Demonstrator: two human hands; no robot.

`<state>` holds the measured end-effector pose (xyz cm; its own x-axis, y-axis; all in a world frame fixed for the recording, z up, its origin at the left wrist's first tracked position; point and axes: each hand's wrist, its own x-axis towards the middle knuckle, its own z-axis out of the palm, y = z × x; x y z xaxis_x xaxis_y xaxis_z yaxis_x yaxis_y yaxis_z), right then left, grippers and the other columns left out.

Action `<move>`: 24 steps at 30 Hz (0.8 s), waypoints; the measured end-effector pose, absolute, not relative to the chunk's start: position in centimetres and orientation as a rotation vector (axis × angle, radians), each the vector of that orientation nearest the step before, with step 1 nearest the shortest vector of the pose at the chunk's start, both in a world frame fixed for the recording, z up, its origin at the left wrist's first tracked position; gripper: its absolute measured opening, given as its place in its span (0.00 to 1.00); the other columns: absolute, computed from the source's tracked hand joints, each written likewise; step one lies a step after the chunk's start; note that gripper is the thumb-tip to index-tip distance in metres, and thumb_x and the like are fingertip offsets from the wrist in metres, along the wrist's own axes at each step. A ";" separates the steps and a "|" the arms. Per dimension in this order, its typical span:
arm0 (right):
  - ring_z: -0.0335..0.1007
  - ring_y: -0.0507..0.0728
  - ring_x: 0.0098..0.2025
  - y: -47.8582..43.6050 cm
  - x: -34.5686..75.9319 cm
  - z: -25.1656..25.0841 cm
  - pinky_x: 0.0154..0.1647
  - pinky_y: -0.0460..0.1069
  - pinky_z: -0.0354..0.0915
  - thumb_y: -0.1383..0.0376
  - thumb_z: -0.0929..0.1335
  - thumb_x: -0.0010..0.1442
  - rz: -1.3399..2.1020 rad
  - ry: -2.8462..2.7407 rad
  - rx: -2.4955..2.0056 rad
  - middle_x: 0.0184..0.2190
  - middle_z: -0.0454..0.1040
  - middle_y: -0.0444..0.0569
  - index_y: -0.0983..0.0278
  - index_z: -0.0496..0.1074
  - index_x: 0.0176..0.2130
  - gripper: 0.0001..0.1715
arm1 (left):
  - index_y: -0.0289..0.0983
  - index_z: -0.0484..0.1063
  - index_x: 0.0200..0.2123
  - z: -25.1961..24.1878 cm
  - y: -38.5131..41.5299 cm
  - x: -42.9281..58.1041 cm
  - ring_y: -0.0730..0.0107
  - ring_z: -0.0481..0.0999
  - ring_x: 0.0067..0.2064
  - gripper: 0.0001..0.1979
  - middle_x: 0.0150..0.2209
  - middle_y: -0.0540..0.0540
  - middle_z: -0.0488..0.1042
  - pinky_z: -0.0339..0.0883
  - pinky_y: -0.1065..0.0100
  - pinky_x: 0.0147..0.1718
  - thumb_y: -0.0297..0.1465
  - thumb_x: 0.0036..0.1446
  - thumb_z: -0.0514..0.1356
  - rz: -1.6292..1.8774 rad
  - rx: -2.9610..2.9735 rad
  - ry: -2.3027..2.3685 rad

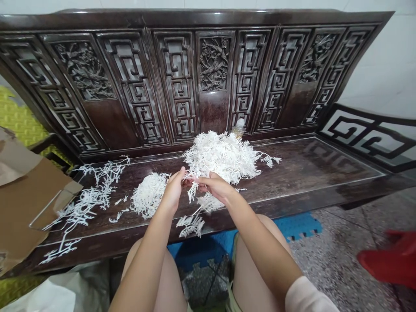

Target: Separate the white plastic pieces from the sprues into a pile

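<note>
My left hand (172, 191) and my right hand (214, 186) meet above the dark wooden bench seat (312, 167), their fingertips pinching a white branching sprig (192, 188). That sprig hangs from the front of a large heap of similar white sprigs (221, 158). A smaller white clump (148, 195) lies just left of my left hand. Below my right hand sit another small bunch (208, 202) and a loose sprig (190, 225). Long thin sprigs (89, 197) are spread across the seat's left side.
The bench's carved backrest (214, 65) rises behind the heap, with a plastic bottle (239, 128) partly hidden between them. Brown cardboard (26, 203) overlaps the seat's left end. A white sack (55, 292), blue foam mat (299, 226), and red object (390, 260) lie low around the speckled floor (341, 251).
</note>
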<state>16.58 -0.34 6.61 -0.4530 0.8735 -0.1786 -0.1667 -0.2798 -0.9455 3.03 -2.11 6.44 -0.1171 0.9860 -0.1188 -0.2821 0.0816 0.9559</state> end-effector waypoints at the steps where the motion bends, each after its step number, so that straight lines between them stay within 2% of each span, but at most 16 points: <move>1: 0.51 0.45 0.21 -0.3 16.7 6.7 0.23 0.45 0.51 0.61 0.72 0.38 1.805 -1.231 -0.963 0.18 0.58 0.41 0.68 0.62 0.24 0.17 | 0.34 0.66 0.26 6.5 -2.2 3.1 0.75 0.66 0.24 0.18 0.23 0.50 0.68 0.58 0.70 0.28 0.46 0.46 0.56 1.323 0.906 1.159; 3: 0.49 0.44 0.20 -0.1 17.0 6.9 0.22 0.45 0.49 0.62 0.71 0.39 1.768 -1.254 -0.966 0.18 0.57 0.40 0.67 0.61 0.22 0.17 | 0.35 0.66 0.27 6.6 -2.4 3.1 0.74 0.66 0.26 0.19 0.25 0.49 0.69 0.57 0.70 0.28 0.47 0.48 0.53 1.255 1.042 1.180; 6: 0.48 0.44 0.19 0.1 17.5 6.8 0.22 0.45 0.49 0.62 0.71 0.39 1.705 -1.283 -1.009 0.17 0.56 0.39 0.67 0.60 0.22 0.16 | 0.35 0.66 0.27 6.9 -2.7 3.0 0.74 0.65 0.29 0.15 0.26 0.50 0.67 0.57 0.71 0.29 0.43 0.48 0.55 1.167 1.326 1.244; 11: 0.48 0.45 0.20 0.5 18.2 6.6 0.23 0.45 0.51 0.63 0.70 0.38 1.675 -1.377 -1.109 0.17 0.57 0.39 0.67 0.62 0.23 0.15 | 0.35 0.67 0.26 7.0 -2.8 2.7 0.75 0.60 0.26 0.12 0.22 0.52 0.63 0.53 0.72 0.26 0.39 0.49 0.55 1.042 1.574 1.340; 18: 0.50 0.46 0.21 0.1 17.5 7.3 0.22 0.45 0.52 0.65 0.65 0.42 1.614 -1.425 -1.130 0.19 0.61 0.44 0.67 0.64 0.21 0.06 | 0.35 0.66 0.25 6.5 -2.4 2.8 0.77 0.60 0.24 0.11 0.20 0.53 0.61 0.54 0.73 0.26 0.38 0.48 0.56 1.204 1.391 1.249; 24: 0.49 0.46 0.20 0.0 17.2 7.2 0.22 0.45 0.53 0.65 0.65 0.41 1.604 -1.435 -1.141 0.18 0.59 0.43 0.67 0.63 0.20 0.06 | 0.34 0.66 0.23 5.4 -1.7 3.3 0.79 0.59 0.24 0.13 0.19 0.53 0.60 0.54 0.74 0.27 0.39 0.45 0.60 1.336 1.122 1.071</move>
<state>17.16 -0.04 7.21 -0.3749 0.9129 -0.1614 0.0592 -0.1501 -0.9869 3.29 -1.65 5.39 -0.0208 0.9982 0.0567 -0.1616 -0.0594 0.9851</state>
